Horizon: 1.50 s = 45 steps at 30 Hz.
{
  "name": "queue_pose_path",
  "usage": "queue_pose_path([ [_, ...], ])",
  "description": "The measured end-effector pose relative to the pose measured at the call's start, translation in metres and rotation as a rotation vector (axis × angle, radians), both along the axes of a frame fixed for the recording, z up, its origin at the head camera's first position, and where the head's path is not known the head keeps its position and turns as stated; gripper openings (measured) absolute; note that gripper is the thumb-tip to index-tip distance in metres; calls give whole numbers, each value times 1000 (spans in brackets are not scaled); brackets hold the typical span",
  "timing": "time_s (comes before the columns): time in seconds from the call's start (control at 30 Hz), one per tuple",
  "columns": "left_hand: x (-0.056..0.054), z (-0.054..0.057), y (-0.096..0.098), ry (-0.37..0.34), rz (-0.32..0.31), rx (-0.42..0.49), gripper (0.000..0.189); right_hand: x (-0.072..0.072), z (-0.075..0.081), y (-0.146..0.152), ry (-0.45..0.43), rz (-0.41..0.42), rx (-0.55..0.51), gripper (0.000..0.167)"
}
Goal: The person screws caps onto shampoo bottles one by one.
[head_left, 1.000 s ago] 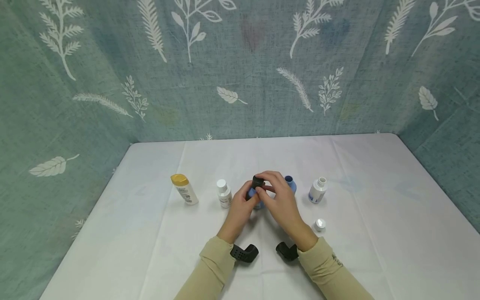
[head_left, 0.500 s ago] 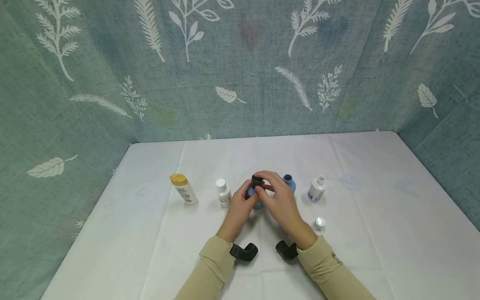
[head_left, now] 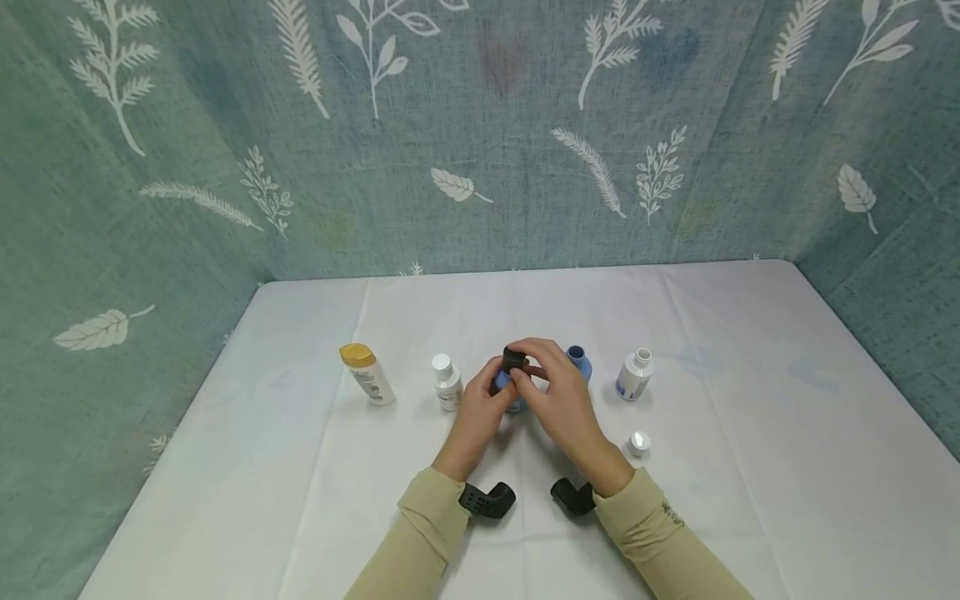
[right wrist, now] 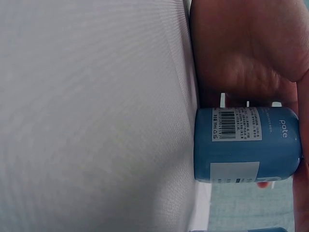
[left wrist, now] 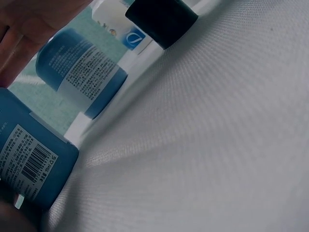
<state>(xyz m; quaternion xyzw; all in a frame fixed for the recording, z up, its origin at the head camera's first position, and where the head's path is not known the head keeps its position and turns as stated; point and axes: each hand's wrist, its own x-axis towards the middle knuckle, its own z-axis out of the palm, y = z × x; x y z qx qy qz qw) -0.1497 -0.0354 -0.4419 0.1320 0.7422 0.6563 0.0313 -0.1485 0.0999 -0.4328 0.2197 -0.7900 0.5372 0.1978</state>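
In the head view my left hand (head_left: 477,414) holds a small blue bottle (head_left: 504,382) upright at the table's middle, the fingers hiding part of it. Over its mouth, my right hand (head_left: 557,400) pinches a black cap (head_left: 513,358) between thumb and fingers. Seen from the right wrist, the blue bottle (right wrist: 246,145) has a white label with a barcode, and its base is at the cloth. Just behind my right hand is a second blue bottle (head_left: 579,362), uncapped with a dark mouth. The left wrist view also shows a black cap-like cylinder (left wrist: 161,21) standing on the cloth.
A white bottle with a yellow cap (head_left: 367,373) and a white-capped bottle (head_left: 447,383) stand to the left. On the right are an uncapped white bottle (head_left: 634,375) and a loose white cap (head_left: 638,443). White cloth covers the table (head_left: 750,483); a patterned curtain (head_left: 480,225) surrounds it.
The scene shifts slightly up in the head view. Both hands stay at the blue bottle and black cap, with little visible change in their grip.
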Motion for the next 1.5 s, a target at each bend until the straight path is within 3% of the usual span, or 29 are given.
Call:
queue_pose_path([
  [1.5, -2, -2, 1, 6, 15, -12, 32, -1, 0, 1, 6, -7, 7, 31],
])
